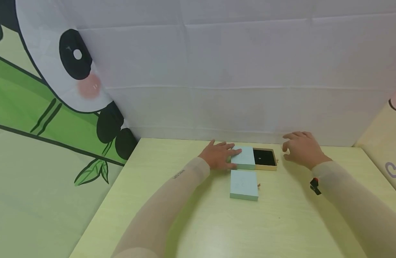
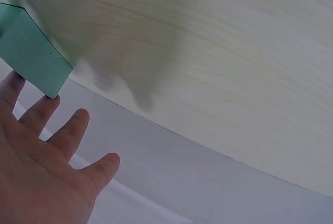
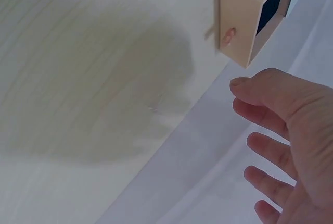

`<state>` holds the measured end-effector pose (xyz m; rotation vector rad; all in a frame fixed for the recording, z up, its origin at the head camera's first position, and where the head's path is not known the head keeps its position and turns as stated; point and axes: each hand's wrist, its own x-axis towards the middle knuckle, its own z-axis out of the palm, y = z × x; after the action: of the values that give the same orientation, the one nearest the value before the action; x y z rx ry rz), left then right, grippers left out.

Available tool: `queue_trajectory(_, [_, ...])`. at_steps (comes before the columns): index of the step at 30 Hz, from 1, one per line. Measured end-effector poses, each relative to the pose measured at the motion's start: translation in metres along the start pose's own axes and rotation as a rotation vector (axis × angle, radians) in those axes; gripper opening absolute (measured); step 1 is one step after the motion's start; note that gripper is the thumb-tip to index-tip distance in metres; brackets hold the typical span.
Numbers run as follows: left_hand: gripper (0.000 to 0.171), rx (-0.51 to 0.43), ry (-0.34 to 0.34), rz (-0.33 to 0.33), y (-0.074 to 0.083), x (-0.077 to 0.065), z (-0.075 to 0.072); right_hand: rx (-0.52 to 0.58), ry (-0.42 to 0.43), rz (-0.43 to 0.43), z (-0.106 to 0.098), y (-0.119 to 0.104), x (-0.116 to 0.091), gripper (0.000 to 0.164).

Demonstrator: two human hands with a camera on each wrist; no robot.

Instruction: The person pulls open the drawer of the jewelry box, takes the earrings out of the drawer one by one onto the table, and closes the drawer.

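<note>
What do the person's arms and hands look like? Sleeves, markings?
Left hand and right hand ungloved. Long, pale beige left sleeve and right sleeve. Small dark lettering on the left forearm, unreadable; small black-and-red item at the right wrist.

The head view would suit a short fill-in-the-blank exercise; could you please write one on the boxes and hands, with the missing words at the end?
1. The table bears ____ light-blue boxes in all.
2. The farther box is touched by the person's ____ hand.
3. Inside, its pulled-out drawer is coloured ____.
4. The right hand, near that drawer, holds ____.

Missing words: two; left; black; nothing.
</note>
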<state>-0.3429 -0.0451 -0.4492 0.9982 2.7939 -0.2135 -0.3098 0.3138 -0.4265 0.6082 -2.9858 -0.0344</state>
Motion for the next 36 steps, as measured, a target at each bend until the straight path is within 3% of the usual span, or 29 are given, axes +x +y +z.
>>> queue_trajectory(18, [0.079,0.006,-0.005,-0.006,-0.001,0.005,0.004,-0.009,0.009,-0.047,0.003,-0.034,0.023,0.008])
queue_trajectory(36, [0.079,0.023,-0.002,-0.006,-0.003,0.007,0.006,-0.047,0.035,-0.157,0.014,-0.063,0.037,0.012])
